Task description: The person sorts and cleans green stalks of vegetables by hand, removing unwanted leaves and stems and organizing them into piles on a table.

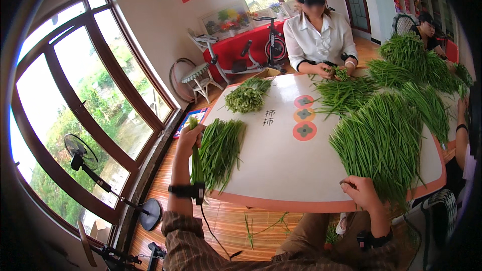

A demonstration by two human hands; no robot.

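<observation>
Well, left hand (pixel 189 136) grips stalks (pixel 196 163), perhaps touching table edge (pixel 286 204); centre (pixel 273 158) open.

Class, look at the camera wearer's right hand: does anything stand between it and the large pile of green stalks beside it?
Nothing visible does. The right hand is at the near left edge of the large pile of green stalks; whether it touches them is unclear.

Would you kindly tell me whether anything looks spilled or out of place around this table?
Yes: a few loose green stalks lie scattered on the brown floor below the near edge of the table, whereas most are heaped on top.
</observation>
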